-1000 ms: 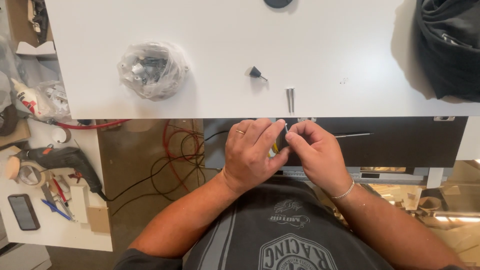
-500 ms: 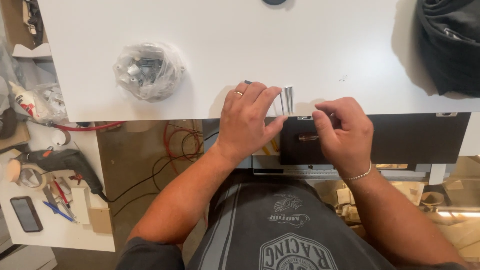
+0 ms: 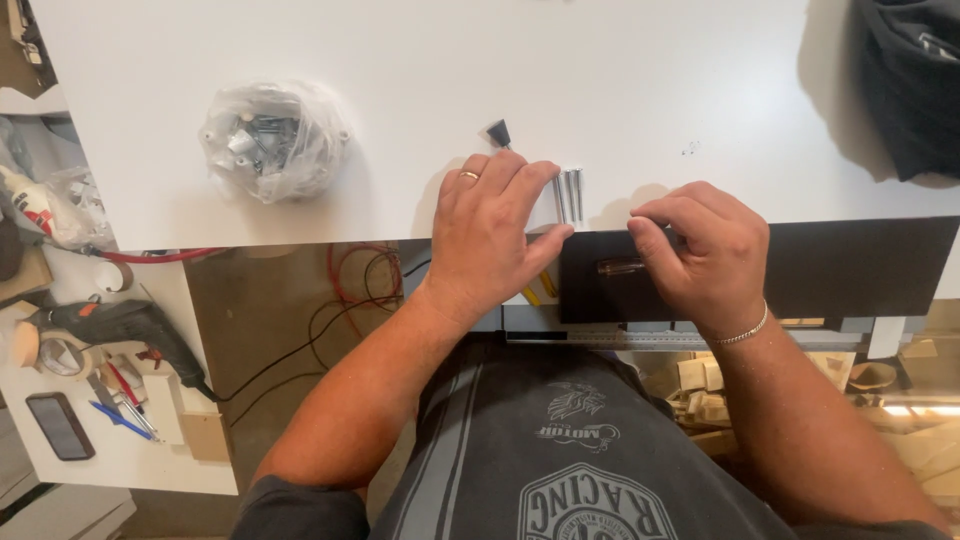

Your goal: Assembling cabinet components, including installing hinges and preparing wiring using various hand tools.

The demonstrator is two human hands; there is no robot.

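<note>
My left hand point(image 3: 490, 235) lies flat on the front edge of the white table point(image 3: 620, 70), ring on one finger, thumb tip beside two short metal pins point(image 3: 568, 194) that lie side by side. A small black cone-shaped part point(image 3: 498, 132) sits just beyond its fingertips. My right hand point(image 3: 705, 250) is curled over the table's edge, against a black panel point(image 3: 850, 265). The amber handle of a screwdriver point(image 3: 618, 266) sticks out leftward from under its thumb. Yellow pieces point(image 3: 540, 290) show below my left thumb.
A clear plastic bag of metal hardware point(image 3: 272, 140) sits on the table at the left. A dark bag point(image 3: 915, 85) fills the far right corner. Below left, a shelf holds a power drill point(image 3: 120, 325), a phone point(image 3: 60, 425), tape and pens. Red and black cables point(image 3: 350, 285) hang beneath the table.
Both hands have separated and moved up from below the table edge. My left hand now rests flat on the tabletop by the pins, and my right hand has shifted right along the edge.
</note>
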